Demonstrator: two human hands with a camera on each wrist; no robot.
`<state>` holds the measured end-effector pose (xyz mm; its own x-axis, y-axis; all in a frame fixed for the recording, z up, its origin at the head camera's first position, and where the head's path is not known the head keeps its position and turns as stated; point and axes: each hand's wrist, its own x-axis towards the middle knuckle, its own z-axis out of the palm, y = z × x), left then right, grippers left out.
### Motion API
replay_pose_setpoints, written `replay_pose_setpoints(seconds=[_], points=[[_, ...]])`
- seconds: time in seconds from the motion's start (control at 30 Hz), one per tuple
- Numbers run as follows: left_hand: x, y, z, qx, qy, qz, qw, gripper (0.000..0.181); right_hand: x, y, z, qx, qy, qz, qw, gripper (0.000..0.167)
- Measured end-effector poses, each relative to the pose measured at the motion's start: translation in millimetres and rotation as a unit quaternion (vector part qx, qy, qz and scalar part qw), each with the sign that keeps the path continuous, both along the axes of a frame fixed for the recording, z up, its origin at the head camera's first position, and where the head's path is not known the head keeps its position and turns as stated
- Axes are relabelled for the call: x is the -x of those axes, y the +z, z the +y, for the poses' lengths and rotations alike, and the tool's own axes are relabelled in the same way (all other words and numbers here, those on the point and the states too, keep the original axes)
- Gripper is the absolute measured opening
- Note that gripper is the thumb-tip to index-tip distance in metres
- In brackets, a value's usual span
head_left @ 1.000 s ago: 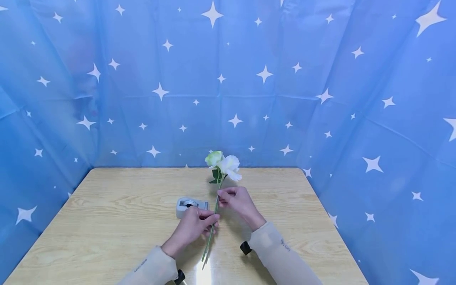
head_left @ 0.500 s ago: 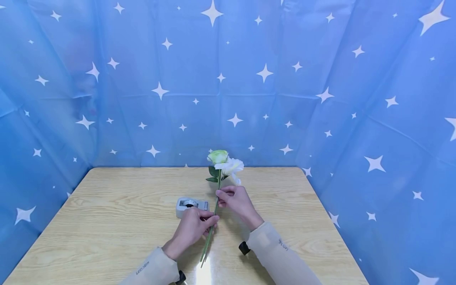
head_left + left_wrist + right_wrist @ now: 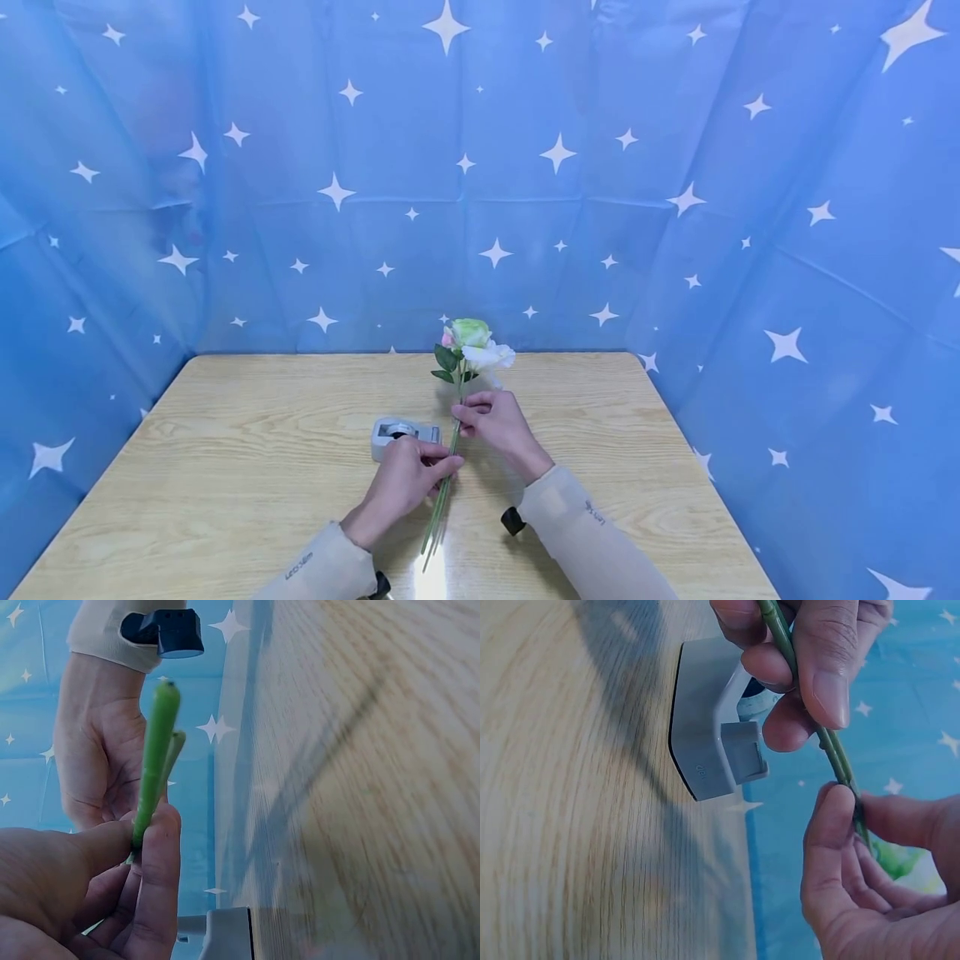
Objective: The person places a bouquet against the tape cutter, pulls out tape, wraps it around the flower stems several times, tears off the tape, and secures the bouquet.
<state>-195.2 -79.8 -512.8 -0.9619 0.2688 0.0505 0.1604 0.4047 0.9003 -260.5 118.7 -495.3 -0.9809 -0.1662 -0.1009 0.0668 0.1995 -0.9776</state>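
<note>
Flowers (image 3: 487, 358) on long green stems (image 3: 433, 525) slant between the two hands, above the middle of the table (image 3: 262, 467), with blooms toward its far edge and cut ends toward the person.

From left to right, the first risk seems to be the tape dispenser (image 3: 381, 435): it stands just beyond the left hand (image 3: 401, 479), so a careless sweep of the knuckles could knock it. Next, I see no tie round the stems, so a loosened pinch would probably let their ends, already slightly splayed, slide or fan out. Near the right hand (image 3: 501, 425), the larger blooms could roll the bunch if that grip slackens, and squeezing too hard might bend the thin stems.

The left fingers are clamped on the lower part of the stems, thumb against forefinger. The right fingers pinch them higher up, below the leaves (image 3: 446, 358), thumb and forefinger closed to a stem's thickness.
</note>
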Motion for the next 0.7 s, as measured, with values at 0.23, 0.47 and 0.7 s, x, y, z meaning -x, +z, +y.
replay_pose_setpoints(seconds=[0.23, 0.47, 0.7], points=[[1.5, 0.9, -0.9, -0.016, -0.009, -0.017, 0.9997, 0.019, 3.0, -2.5, 2, -0.003, 0.005, -0.001, 1.0000, 0.028], [4.5, -0.3, -7.7, -0.068, -0.030, -0.096, 0.9926, 0.031, 4.3, -4.6, 4, 0.017, 0.004, -0.012, 0.9998, 0.029], [8.4, -6.3, -16.7, -0.142, -0.060, -0.177, 0.9721, 0.039, 6.4, -8.2, 3, 0.036, 0.015, -0.024, 0.9990, 0.028]])
